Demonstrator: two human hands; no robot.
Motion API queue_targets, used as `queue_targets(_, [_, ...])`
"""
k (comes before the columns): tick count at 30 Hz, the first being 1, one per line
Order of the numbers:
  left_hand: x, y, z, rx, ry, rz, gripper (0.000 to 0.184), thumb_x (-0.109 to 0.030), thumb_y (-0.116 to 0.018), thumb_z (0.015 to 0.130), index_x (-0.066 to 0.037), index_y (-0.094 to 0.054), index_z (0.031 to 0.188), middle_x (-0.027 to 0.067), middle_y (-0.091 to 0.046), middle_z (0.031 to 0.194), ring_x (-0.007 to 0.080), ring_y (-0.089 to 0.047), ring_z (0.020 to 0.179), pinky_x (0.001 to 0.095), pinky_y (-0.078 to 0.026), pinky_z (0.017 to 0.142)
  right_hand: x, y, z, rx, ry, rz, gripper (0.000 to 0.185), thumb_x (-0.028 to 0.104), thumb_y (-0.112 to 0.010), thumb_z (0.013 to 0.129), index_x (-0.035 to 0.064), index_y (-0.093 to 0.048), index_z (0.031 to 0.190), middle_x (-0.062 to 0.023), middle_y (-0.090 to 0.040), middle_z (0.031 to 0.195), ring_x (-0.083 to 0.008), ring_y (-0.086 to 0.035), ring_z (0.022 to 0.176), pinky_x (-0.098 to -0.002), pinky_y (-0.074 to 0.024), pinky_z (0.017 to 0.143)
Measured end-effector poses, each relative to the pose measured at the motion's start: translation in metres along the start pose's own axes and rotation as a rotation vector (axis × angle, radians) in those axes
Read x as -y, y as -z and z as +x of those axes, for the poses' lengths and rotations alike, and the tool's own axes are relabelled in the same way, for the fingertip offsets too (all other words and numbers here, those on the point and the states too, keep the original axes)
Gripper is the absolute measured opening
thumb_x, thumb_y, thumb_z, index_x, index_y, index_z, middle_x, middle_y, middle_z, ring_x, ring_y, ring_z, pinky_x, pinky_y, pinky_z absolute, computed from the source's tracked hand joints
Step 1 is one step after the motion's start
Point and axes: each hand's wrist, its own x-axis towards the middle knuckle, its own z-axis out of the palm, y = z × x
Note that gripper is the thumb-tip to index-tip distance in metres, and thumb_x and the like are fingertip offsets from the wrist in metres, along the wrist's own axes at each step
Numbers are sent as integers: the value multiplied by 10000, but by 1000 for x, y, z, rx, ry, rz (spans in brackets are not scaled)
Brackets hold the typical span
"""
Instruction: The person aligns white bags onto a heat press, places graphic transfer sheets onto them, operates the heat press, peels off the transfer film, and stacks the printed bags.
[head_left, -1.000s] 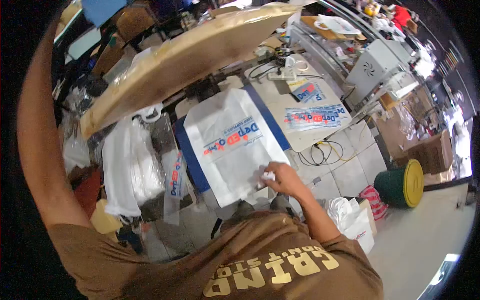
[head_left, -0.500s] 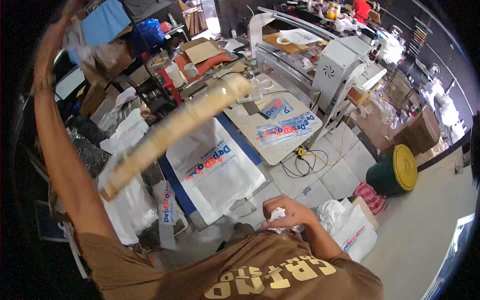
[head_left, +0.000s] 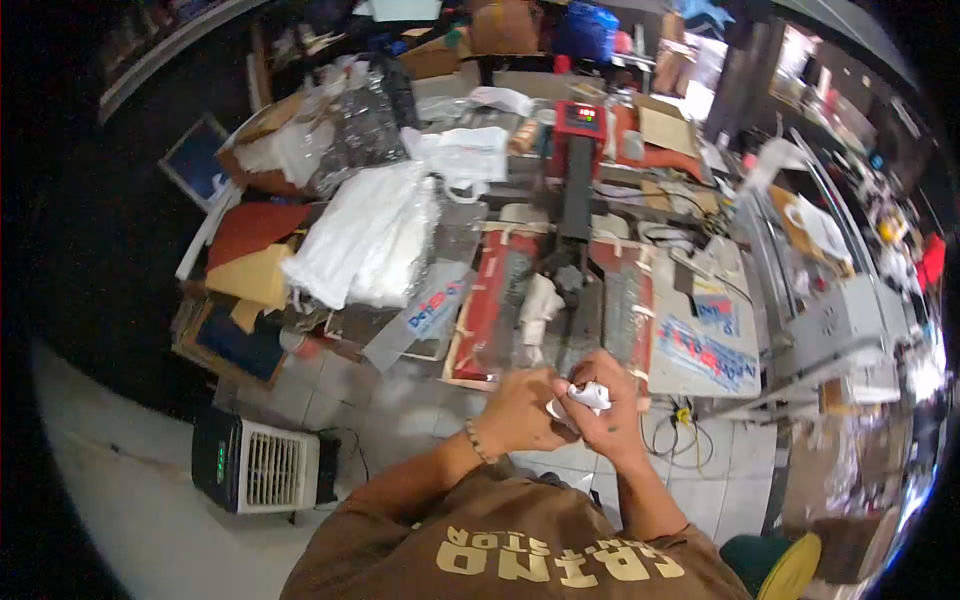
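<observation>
Both hands are together in front of the brown shirt. My right hand (head_left: 607,410) is closed round a crumpled white piece (head_left: 588,398). Touching it is my left hand (head_left: 522,410), its fingers curled and blurred, so what they hold is hard to tell. Just beyond stands a press with a red control box (head_left: 580,119) and a dark arm; its wide red-edged plate (head_left: 490,300) faces up, with a crumpled whitish cloth (head_left: 540,310) on it. Left of the press lie a clear printed strip (head_left: 432,305) and a stack of white bags (head_left: 360,235).
Printed transfer sheets (head_left: 700,355) lie on a pale board at the right, by a white machine (head_left: 840,325). An air cooler (head_left: 260,465) stands on the floor at the left. A green bin with a yellow lid (head_left: 795,570) is at the lower right. Cables lie on the tiles.
My left hand has come down from the far upper left to meet my right hand. The view has swung left. The press is now in view where the tan slab and printed bag were seen.
</observation>
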Motion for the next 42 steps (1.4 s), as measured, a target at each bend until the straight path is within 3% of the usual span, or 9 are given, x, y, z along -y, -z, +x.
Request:
queue_targets(5, [4, -3, -1, -61, -60, 53, 342, -292, -818, 618, -46, -651, 786, 75, -603, 745, 289, -607, 742, 414, -492, 650, -26, -7, -15, -181, -400, 126, 191, 46, -697, 818, 14, -520, 753, -63, -520, 738, -165, -482, 661, -306, -381, 609])
queue_targets(9, [22, -27, -22, -119, 4, -21, 368, -278, -807, 621, -43, -666, 867, 64, -575, 726, 279, -588, 702, 397, -488, 637, -44, -14, -26, -27, -276, -78, 199, 86, -667, 842, 6, -506, 757, -77, -504, 719, -159, -477, 655, -318, -370, 592])
queue_targets(10, [27, -33, -26, -104, 19, -23, 365, -269, -805, 623, -41, -667, 872, 65, -573, 734, 276, -582, 702, 397, -483, 632, -61, -23, -37, -71, -173, -240, 112, 122, -690, 839, 18, -651, 844, -148, -631, 787, -306, -605, 689, -386, -453, 640])
queue_targets(21, [31, -36, -28, -229, -48, -36, 352, -247, -791, 613, -32, -657, 857, 72, -570, 753, 279, -574, 735, 418, -474, 644, -59, -19, -39, -2, -355, -187, 184, 181, -691, 848, 15, -629, 799, -133, -569, 692, -295, -560, 628, -395, -429, 598])
queue_targets(30, [128, 42, 11, 280, 184, -832, 118, -87, -805, 797, -7, -726, 830, 56, -667, 757, 149, -640, 672, 297, -487, 613, -39, -23, -22, 42, -351, -409, 286, 249, -712, 788, 15, -553, 746, -156, -552, 702, -328, -557, 628, -414, -406, 565])
queue_targets(32, [184, 41, 14, 215, 381, -964, 115, -75, -800, 801, 4, -720, 827, 40, -663, 763, 128, -638, 682, 287, -485, 605, -40, -26, -20, 221, -557, -485, 355, 316, -701, 803, 111, -713, 1093, -147, -702, 1038, -370, -669, 959, -453, -530, 847])
queue_targets(35, [246, 49, 23, 226, 337, -727, 127, -76, -793, 822, 19, -709, 828, 30, -650, 758, 102, -623, 681, 273, -481, 592, -34, -42, -10, 46, -407, -595, 228, 227, -729, 737, 40, -616, 798, -150, -580, 728, -381, -598, 695, -451, -446, 607])
queue_targets(36, [255, 53, 28, 256, 416, -844, 144, -103, -791, 845, 12, -706, 828, 28, -645, 755, 87, -601, 665, 259, -468, 579, -34, -45, -21, 98, -585, -643, 334, 306, -755, 750, 92, -703, 1002, -148, -692, 1001, -365, -660, 935, -466, -515, 808])
queue_targets(42, [307, 36, 10, 532, 321, -588, 228, -237, -773, 862, -18, -713, 843, 90, -675, 790, 197, -642, 684, 354, -529, 660, -29, -88, -19, -91, -679, -1036, 347, 332, -840, 659, 80, -638, 787, -101, -576, 762, -346, -568, 747, -448, -442, 680])
